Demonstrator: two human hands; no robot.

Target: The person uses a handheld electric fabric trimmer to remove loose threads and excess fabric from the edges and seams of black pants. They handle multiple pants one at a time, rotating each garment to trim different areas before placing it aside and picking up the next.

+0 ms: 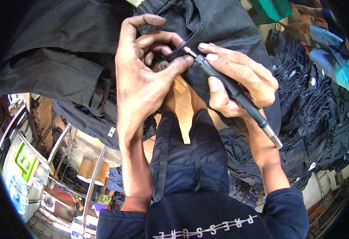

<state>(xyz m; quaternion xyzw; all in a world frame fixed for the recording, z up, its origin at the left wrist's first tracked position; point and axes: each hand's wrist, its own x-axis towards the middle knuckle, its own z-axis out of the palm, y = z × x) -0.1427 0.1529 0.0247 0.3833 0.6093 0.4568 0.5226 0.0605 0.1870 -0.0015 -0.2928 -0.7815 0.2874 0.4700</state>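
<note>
My left hand (136,83) pinches the edge of a black cloth garment (226,24) between thumb and fingers, with the index finger bent above. In my right hand (248,75) is a pen-shaped tool (235,87) with a black barrel, a thin pale tip and a ridged metal rear end. It slants from upper left to lower right. Its tip is at the pinched edge, close to my left thumb; whether it touches the cloth I cannot tell. The exact kind of tool does not show.
More black garments (59,67) hang or lie at the left. A large heap of crumpled dark cloth (302,107) fills the right side. Metal rails (95,175), a wooden stool (91,171) and a water bottle (18,193) stand lower left. Other people's limbs (302,28) show at the upper right.
</note>
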